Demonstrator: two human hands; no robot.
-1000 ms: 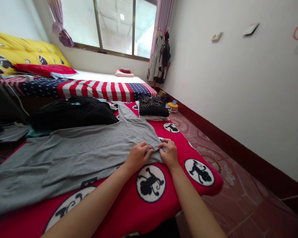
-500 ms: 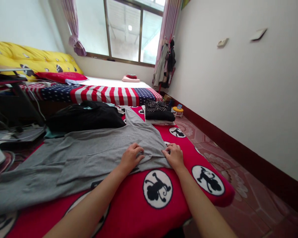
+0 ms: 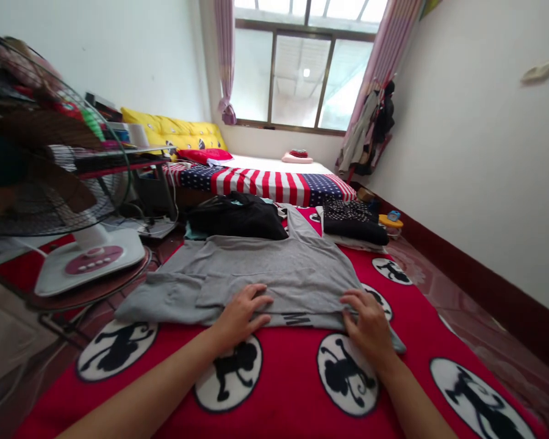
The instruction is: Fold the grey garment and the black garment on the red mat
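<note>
A grey long-sleeved shirt lies across the bed in front of me, its near part folded over in a long strip. Dark lettering shows along the near edge. On the fold at the left, my left hand rests with thumb and fingers apart. My right hand touches the right end of the fold, its fingertips on the cloth and the thumb apart from them. Beneath the shirt is a red blanket with black monkey figures in white circles.
A black garment pile lies behind the shirt. Folded dark clothes sit at the back right. A fan stands on a stool at the left. Farther back is another bed below the window. A white wall runs along the right.
The view has swung left, bringing the fan into sight. The shirt's left part has been drawn in and straightened along the fold, and the lettering now shows. My hands are farther apart.
</note>
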